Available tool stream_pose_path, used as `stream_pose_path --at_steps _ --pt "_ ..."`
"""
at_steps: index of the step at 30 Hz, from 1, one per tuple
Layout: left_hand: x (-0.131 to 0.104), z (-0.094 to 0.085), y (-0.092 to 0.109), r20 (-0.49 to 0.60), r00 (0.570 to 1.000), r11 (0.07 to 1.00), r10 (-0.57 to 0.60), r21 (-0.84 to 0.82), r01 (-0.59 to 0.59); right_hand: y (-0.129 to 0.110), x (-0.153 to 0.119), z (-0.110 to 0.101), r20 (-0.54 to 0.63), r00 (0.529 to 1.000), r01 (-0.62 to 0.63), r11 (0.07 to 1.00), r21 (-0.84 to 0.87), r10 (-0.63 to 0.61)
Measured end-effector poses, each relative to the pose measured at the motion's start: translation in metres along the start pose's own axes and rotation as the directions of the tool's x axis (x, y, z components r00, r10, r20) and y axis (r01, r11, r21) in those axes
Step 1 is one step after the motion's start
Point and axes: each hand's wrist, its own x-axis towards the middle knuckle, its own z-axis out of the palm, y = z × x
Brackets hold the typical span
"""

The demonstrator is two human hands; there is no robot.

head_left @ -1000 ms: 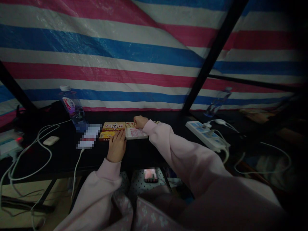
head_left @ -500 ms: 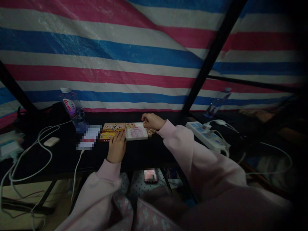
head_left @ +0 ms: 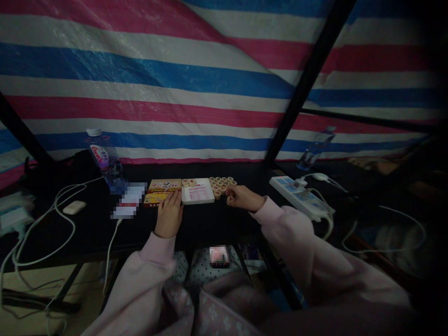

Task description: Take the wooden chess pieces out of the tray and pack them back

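My left hand (head_left: 169, 213) lies with its fingers stretched over the front edge of a yellow and brown Chinese chess box lid (head_left: 157, 190). Beside the lid is a shallow white box tray (head_left: 199, 202), with a printed paper (head_left: 199, 193) and a few chess pieces (head_left: 189, 182) in its back left corner. To the tray's right, round wooden chess pieces (head_left: 219, 182) stand grouped in rows. At the front right of that group, my right hand (head_left: 243, 198) pinches a chess piece (head_left: 231, 199) close to the tabletop.
A water bottle (head_left: 108, 161) and a blurred-out phone (head_left: 129, 200) on a cable are left of the lid. A white earphone case (head_left: 74, 207) lies farther left. On the right are a power strip (head_left: 297, 198) with plugs and another bottle (head_left: 317, 147). Striped sheeting (head_left: 175, 93) hangs behind.
My right hand has moved right and toward me, from the tray's right edge to the front of the grouped pieces, uncovering the rows. The left hand has stayed on the lid.
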Motion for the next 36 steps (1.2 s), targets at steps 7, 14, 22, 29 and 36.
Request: stream_pose_path --at_steps 7,14,22,29,36 --pt "0.001 0.001 -0.002 0.008 1.0 1.0 -0.002 0.006 0.002 0.014 -0.003 0.001 0.031 0.996 -0.087 0.996 0.031 0.086" --pt "0.001 0.0 -0.001 0.015 1.0 1.0 -0.004 0.002 0.004 0.011 0.004 0.006 -0.035 0.995 -0.095 0.995 0.031 0.096" --pt "0.001 0.001 -0.001 0.007 1.0 1.0 -0.005 -0.009 0.005 0.005 0.014 0.005 -0.061 0.992 -0.107 0.993 0.048 0.11" --pt "0.0 -0.003 0.002 0.022 1.0 1.0 -0.019 -0.001 0.019 0.0 0.017 0.008 -0.062 0.992 -0.111 0.993 0.034 0.113" --pt "-0.001 -0.001 0.002 -0.006 1.0 1.0 -0.01 0.006 0.01 -0.012 0.018 -0.014 0.001 0.99 -0.141 0.982 -0.127 0.142"
